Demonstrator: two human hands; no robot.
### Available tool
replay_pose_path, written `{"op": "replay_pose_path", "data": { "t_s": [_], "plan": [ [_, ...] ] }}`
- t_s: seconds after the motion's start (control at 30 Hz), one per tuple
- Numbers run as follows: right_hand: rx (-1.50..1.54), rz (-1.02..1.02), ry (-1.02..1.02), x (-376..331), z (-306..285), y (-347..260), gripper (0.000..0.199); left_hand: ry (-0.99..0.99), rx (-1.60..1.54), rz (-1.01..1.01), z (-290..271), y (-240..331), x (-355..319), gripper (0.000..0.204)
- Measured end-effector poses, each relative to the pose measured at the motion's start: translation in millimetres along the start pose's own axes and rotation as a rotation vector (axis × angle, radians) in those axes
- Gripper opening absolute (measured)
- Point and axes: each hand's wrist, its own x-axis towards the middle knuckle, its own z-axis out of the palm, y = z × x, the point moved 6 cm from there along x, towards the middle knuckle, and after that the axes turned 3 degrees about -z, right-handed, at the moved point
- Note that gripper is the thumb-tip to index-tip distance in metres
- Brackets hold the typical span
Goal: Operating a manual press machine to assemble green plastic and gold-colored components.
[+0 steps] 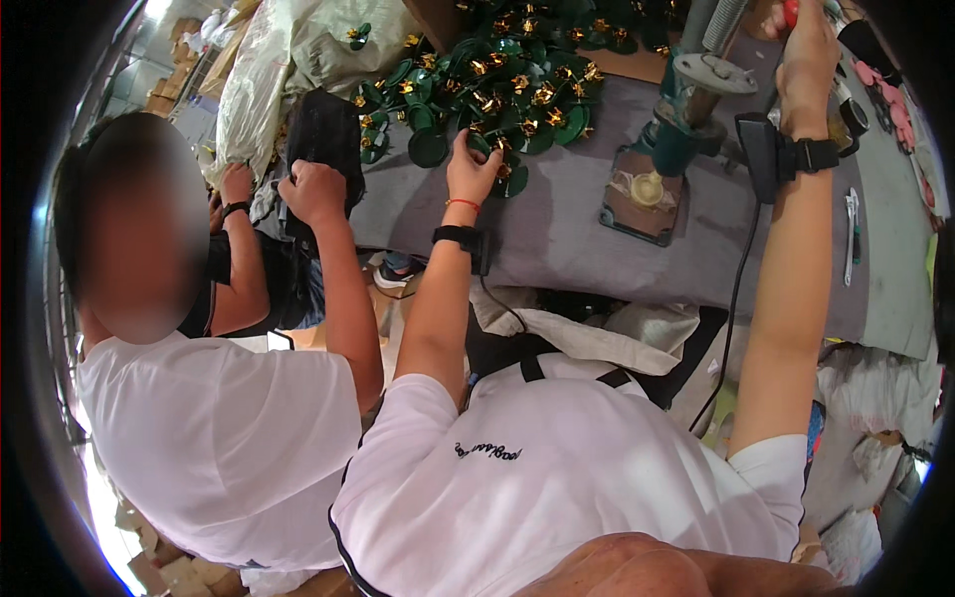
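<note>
white shirt [557, 478] nearest | left hand [472, 171] pinching green piece [481, 145] at pile edge | right hand [808, 60] gripping red handle [790, 12]

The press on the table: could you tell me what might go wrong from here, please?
1. The right hand grips the press handle while the left hand picks among the green-and-gold pieces; fingers could get pinched.
2. The black cable dangling off the table edge might snag.

White short-sleeved T-shirt, black straps across it; black wristbands on both arms, a thin red cord above the left wristband [460, 237].
</note>
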Motion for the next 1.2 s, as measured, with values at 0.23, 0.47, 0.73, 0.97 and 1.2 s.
{"op": "replay_pose_path", "data": {
  "t_s": [0.23,0.47,0.73,0.97,1.2],
  "plan": [
    [0.000,0.044,0.001,2.3,0.0,6.7,0.037,0.182,-0.556,-0.008,-21.4,39.4,-47.4,0.036],
    [-0.022,0.123,-0.008,8.9,-8.0,23.4,0.038,-0.543,-0.825,-0.195,83.5,95.9,-125.3,0.037],
    [-0.007,0.094,-0.010,5.7,-6.4,17.5,0.036,-0.082,0.042,0.432,115.5,158.0,-115.4,0.040],
    [-0.085,0.131,-0.037,0.1,-4.2,3.4,0.034,-0.358,-0.089,0.377,149.4,147.7,-110.6,0.042],
    [-0.262,-0.307,-0.278,-191.5,-54.6,-87.2,0.036,-0.342,-0.174,0.360,152.6,141.0,-113.2,0.044]
  ]
}}
